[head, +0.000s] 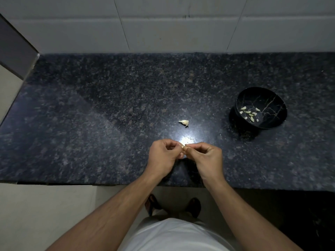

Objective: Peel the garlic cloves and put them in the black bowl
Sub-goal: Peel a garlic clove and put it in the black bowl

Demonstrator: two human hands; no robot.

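Left hand (163, 156): fingers curled in a narrow pinch on a small garlic clove (183, 148), held above the near part of the tabletop (90, 115). Judged to be the steadying grip, keeping the clove fixed while the skin is worked.

Right hand (206, 156): fingertips (188, 145) meet the left hand's at the same clove, thumb and forefinger pinched close. Judged to be the peeling grip, picking at the skin.

Garlic clove in hand: lies between the two grips, touching both, mostly hidden by the fingers; how much skin remains cannot be told.

Garlic piece (184, 122): lies alone on the tabletop just beyond the hands, apparently unpeeled, with a bit of papery skin beside it. Placed within easy reach, probably as the next item.

Black bowl (261, 91): stands on the tabletop well apart from the hands, to the right and farther back. It holds about a dozen pale peeled cloves (250, 114) gathered on its floor. Its position suits a short drop by the right hand.

Task judged well along, with few cloves left.

Tiled wall (163, 24): behind the tabletop.
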